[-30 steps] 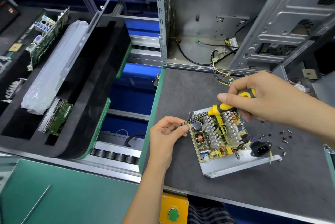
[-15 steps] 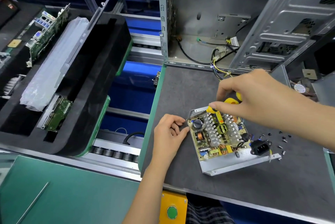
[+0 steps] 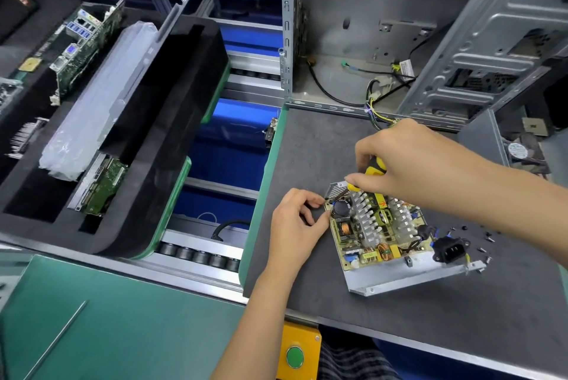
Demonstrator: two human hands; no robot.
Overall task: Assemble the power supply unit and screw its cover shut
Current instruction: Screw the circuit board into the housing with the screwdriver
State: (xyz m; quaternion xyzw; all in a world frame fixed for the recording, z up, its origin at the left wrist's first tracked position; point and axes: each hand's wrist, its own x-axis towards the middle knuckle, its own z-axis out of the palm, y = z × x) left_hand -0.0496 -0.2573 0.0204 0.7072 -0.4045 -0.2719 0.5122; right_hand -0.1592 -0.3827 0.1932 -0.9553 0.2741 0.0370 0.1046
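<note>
**Seating a board screw at the near-left corner**

We start at the fingers: the right hand [image 3: 408, 164] curls round the yellow-and-black plastic screwdriver handle [image 3: 375, 168], held steeply over the board's upper-left corner, its tip hidden from us. The left hand [image 3: 295, 226] pinches thumb and forefinger just beside that same corner; whether a screw sits between them we cannot tell.

Both work on the task's thing, the open power supply: a green circuit board with silver finned heat sinks [image 3: 375, 226] lying in its bent grey metal tray [image 3: 399, 278], right of centre in the frame, a black mains socket [image 3: 450, 252] at its right edge. No cover is on it.

We judge the step to be fastening the board down. Next calls for keeping the driver upright, turning without slipping onto components.

Loose small dark screws [image 3: 487, 238] lie scattered to the right on the dark grey mat [image 3: 307, 146]. An open grey computer chassis [image 3: 430, 26] stands at upper right; a black foam tray [image 3: 172, 121] holding boards fills the left.
</note>
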